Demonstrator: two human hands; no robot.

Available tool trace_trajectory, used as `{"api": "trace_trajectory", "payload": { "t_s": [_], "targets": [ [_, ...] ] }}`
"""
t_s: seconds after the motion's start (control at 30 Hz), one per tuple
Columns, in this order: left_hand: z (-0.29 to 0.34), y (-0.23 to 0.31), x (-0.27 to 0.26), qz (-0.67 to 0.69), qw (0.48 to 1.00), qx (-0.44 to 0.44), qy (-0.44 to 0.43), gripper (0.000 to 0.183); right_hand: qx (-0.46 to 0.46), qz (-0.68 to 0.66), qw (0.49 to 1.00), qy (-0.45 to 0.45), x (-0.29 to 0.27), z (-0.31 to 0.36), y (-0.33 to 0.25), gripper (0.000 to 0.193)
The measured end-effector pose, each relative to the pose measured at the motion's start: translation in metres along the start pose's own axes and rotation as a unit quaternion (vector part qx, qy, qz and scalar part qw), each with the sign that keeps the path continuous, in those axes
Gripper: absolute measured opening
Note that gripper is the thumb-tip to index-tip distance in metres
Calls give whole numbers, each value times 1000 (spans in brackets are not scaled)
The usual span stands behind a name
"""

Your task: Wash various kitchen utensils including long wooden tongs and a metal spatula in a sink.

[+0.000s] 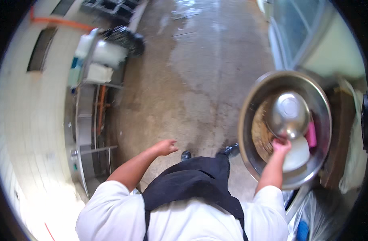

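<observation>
Right hand (281, 145) pinches the near rim of a small steel bowl (287, 114) — tilted inside the wide basin (248, 120) — while the left hand (164, 147) hangs spread, well apart.

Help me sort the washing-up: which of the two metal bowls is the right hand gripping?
The smaller metal bowl, tilted inside the large metal basin; the right hand grips its lower rim. The left hand hangs free.

A small bowl (287, 114) sits in the basin (248, 120), right of the shelving (91, 120).
</observation>
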State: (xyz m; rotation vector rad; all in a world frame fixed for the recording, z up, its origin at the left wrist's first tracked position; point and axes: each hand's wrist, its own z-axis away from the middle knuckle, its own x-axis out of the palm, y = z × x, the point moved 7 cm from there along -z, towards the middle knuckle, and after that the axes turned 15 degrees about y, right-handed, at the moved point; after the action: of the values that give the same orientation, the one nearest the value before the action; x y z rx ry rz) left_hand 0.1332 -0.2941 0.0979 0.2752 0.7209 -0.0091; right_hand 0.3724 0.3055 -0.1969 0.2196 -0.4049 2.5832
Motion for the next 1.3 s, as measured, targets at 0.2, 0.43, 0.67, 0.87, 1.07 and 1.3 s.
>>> {"api": "trace_trajectory", "payload": {
  "t_s": [0.2, 0.43, 0.67, 0.87, 1.07, 1.3],
  "targets": [
    [35, -63, -14, 51, 994, -61, 76, 63, -43, 196, 963, 181, 1, 12, 10, 66],
    [72, -166, 4, 94, 987, -73, 104, 60, -119, 397, 901, 131, 9, 44, 7, 114],
    [118, -319, 22, 239, 947, -110, 186, 62, -263, 544, 792, 88, -79, 129, 64, 85],
    [188, -529, 58, 292, 901, -220, 235, 52, -287, 705, 648, -31, -7, 172, 300, 70],
    [309, -703, 112, 405, 752, -384, 351, 48, -305, 834, 446, -110, 64, 213, 482, 57],
    [305, -753, 159, 576, 585, -432, 374, 42, -251, 812, 433, -299, 170, 370, 833, 21]
  ]
}}
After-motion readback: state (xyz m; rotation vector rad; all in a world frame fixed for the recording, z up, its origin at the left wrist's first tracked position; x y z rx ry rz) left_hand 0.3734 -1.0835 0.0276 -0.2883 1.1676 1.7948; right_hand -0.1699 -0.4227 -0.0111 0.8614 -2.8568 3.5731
